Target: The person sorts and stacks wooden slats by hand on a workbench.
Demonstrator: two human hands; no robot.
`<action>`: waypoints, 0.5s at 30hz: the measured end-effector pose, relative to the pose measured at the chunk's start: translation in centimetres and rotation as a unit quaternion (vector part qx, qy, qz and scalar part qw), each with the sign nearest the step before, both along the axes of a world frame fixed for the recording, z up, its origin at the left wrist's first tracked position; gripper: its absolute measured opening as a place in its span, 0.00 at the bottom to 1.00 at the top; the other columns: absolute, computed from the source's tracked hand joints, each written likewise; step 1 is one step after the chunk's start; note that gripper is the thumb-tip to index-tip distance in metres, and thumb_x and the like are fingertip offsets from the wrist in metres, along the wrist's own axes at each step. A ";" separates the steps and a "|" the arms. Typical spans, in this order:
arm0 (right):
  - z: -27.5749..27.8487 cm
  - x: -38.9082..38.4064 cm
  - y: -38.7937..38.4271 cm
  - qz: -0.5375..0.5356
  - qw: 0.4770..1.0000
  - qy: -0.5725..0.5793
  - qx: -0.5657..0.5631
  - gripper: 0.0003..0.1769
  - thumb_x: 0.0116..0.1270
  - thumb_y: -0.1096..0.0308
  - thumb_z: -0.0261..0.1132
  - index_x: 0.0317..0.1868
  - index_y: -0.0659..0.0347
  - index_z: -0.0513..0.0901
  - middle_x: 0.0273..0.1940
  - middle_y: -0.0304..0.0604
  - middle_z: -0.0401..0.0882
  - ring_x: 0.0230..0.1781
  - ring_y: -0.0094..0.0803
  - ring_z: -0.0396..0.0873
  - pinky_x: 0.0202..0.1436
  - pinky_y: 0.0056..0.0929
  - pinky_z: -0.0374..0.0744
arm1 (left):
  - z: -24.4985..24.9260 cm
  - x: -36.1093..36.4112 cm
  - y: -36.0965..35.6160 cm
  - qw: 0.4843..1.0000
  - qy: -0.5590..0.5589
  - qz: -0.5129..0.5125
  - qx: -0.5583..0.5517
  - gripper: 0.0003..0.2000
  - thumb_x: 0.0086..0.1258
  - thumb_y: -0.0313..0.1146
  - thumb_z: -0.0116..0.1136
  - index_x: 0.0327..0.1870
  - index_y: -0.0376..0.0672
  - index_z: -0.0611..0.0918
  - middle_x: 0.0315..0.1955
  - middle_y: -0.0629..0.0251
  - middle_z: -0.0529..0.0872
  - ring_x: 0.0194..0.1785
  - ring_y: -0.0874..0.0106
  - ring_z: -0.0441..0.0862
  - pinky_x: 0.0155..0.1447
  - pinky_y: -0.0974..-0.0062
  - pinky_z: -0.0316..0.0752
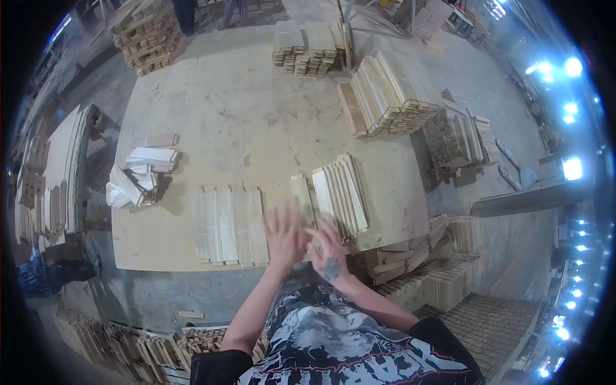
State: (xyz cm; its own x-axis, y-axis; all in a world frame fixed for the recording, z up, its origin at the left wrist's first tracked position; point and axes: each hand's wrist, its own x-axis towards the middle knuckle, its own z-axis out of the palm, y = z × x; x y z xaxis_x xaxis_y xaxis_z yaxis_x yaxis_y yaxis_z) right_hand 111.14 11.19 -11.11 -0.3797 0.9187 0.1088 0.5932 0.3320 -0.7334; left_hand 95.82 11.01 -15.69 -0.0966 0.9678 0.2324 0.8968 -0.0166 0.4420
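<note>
Holding our left hand (282, 234) and right hand (327, 249) open over the near edge of the plywood worktop (244, 109), we judge the pale flat wooden slats (230, 224) laid side by side there light, stiff, best pinched by their long edges.

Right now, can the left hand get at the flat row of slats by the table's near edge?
Probably yes: the left hand is open and empty, close beside the flat row of slats, with only bare table between them.

Motion-blurred left hand (283, 236) and right hand (327, 251), the latter's fingers indistinct; bystander's legs (234, 11) cropped at top edge.
</note>
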 end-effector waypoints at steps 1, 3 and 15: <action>-0.3 0.5 0.4 -0.024 1.000 0.005 -0.002 0.23 0.70 0.68 0.63 0.65 0.55 0.78 0.73 0.60 0.66 0.75 0.57 0.63 0.78 0.52 0.63 | -0.1 1.0 0.6 1.000 -0.003 -0.026 -0.010 0.29 0.72 0.43 0.57 0.75 0.50 0.72 0.79 0.55 0.62 0.82 0.48 0.53 0.80 0.32 0.39; -0.8 1.5 1.3 -0.046 0.999 -0.009 0.017 0.25 0.69 0.70 0.66 0.66 0.58 0.77 0.75 0.62 0.62 0.76 0.58 0.63 0.78 0.48 0.65 | -0.9 2.4 1.4 0.996 -0.008 -0.084 -0.029 0.30 0.72 0.44 0.56 0.75 0.51 0.71 0.79 0.57 0.62 0.83 0.50 0.52 0.80 0.31 0.38; -2.7 1.4 1.4 -0.035 0.994 -0.096 0.043 0.34 0.65 0.68 0.66 0.71 0.60 0.69 0.77 0.71 0.53 0.79 0.66 0.53 0.81 0.55 0.56 | -1.9 -2.3 -5.1 0.994 0.103 0.039 -0.030 0.29 0.67 0.38 0.62 0.72 0.55 0.75 0.78 0.53 0.62 0.81 0.45 0.55 0.78 0.29 0.42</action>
